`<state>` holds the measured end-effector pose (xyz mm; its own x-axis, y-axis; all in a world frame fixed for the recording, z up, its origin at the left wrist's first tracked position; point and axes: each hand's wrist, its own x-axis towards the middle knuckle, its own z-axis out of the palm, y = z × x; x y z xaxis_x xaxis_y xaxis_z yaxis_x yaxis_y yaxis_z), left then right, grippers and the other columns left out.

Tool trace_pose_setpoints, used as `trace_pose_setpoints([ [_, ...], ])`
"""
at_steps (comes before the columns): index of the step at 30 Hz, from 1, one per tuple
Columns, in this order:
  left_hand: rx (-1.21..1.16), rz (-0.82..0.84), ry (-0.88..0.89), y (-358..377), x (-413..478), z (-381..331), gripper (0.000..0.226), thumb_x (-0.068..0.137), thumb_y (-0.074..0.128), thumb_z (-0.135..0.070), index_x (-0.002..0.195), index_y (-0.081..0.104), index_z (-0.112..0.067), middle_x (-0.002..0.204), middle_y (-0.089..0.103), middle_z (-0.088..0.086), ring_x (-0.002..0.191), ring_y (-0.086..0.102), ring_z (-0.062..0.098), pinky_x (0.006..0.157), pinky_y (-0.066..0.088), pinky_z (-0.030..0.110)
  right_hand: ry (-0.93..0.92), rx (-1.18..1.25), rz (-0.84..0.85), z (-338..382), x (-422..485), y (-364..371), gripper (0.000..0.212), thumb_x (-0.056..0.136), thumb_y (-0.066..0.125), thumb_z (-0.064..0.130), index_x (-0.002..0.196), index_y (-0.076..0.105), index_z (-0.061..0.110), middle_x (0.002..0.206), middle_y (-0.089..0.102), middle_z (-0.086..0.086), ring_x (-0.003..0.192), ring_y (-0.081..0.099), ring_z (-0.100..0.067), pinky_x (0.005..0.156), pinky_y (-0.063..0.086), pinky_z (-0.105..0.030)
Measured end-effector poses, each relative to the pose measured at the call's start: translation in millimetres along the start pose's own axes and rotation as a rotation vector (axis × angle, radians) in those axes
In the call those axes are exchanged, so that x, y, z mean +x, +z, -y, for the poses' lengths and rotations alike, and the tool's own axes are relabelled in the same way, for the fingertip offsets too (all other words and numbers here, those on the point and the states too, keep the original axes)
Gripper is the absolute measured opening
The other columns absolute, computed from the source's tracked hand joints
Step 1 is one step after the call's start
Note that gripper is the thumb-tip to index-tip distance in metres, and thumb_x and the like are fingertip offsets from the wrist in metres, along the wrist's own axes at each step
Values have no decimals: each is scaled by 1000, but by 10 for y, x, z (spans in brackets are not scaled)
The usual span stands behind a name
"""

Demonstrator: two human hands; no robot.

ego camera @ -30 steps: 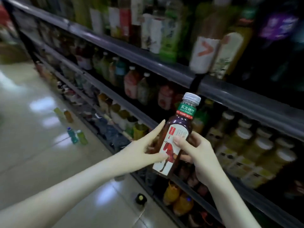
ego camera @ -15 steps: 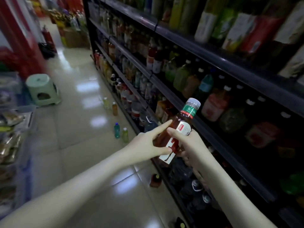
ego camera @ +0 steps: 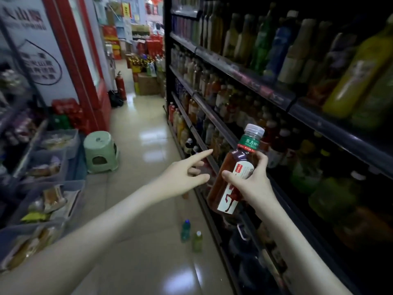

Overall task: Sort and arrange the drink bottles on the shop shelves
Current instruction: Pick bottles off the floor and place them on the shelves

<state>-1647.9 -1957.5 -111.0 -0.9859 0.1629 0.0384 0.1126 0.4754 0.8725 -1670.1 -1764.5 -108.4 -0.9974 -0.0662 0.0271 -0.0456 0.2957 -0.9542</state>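
Two bare arms reach forward in the head view, along a shop aisle. The right grip is closed round a tea bottle, thumb across its white label and fingers wrapped behind. The bottle holds brown liquid, wears a green neck band and a clear cap, and tilts with its cap up and to the right. It is held in the air just in front of the drink shelves, level with the middle rows and touching none of them. The left grip holds nothing, index finger straight and pointing toward the shelves, the other fingers loosely bent, just left of the bottle and apart from it. On the tiled floor below stand a blue bottle and a green bottle, side by side near the shelf base. Farther left sits a pale green stool.
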Motion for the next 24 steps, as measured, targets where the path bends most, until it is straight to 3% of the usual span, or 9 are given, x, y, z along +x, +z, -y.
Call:
trace_pose_setpoints([
  [2,2,14,6,-324,309,157,57,92,62,-31,123,31,-67,134,51,-7,121,53,8,105,43,30,-35,-48,-1,116,363,244,84,72,82,30,131,22,39,98,66,7,90,67,-11,87,55,-45],
  [5,-12,6,10,-864,935,405,56,92,62,-27,123,34,-65,134,53,-6,118,54,4,104,44,28,-73,-28,-1,338,1113,646,88,75,80,28,137,19,35,97,63,11,87,65,-6,85,54,-36],
  [7,6,94,47,-1202,1383,596,57,90,64,-35,122,33,-70,137,50,-8,121,52,5,104,43,26,-106,-2,-34,439,1596,920,91,75,80,27,140,17,34,95,61,14,86,64,-3,83,53,-32],
  [11,75,292,135,-1740,2380,762,84,80,70,-50,131,9,-75,151,35,-9,137,34,7,113,34,32,-146,137,-171,641,2528,1365,91,74,81,21,141,21,36,96,65,12,83,69,-2,82,57,-35],
  [15,69,250,274,-1985,3319,658,100,81,74,-36,135,-2,-71,138,33,-29,125,37,-9,95,33,3,-186,88,-342,897,3321,1510,95,75,81,28,142,15,41,94,63,15,79,66,1,69,52,-17],
  [19,37,333,402,-2113,4182,515,99,83,74,-28,135,3,-72,147,37,-20,133,37,-3,109,35,21,-250,30,-538,1016,3922,1379,99,75,80,28,143,9,43,97,58,22,81,62,5,64,47,-11],
  [24,-6,363,565,-2090,4962,481,91,87,70,-26,130,7,-77,143,35,-28,133,33,-8,109,33,19,-332,-17,-647,962,4533,1201,101,73,83,28,144,12,41,103,50,34,84,55,24,69,44,-1],
])
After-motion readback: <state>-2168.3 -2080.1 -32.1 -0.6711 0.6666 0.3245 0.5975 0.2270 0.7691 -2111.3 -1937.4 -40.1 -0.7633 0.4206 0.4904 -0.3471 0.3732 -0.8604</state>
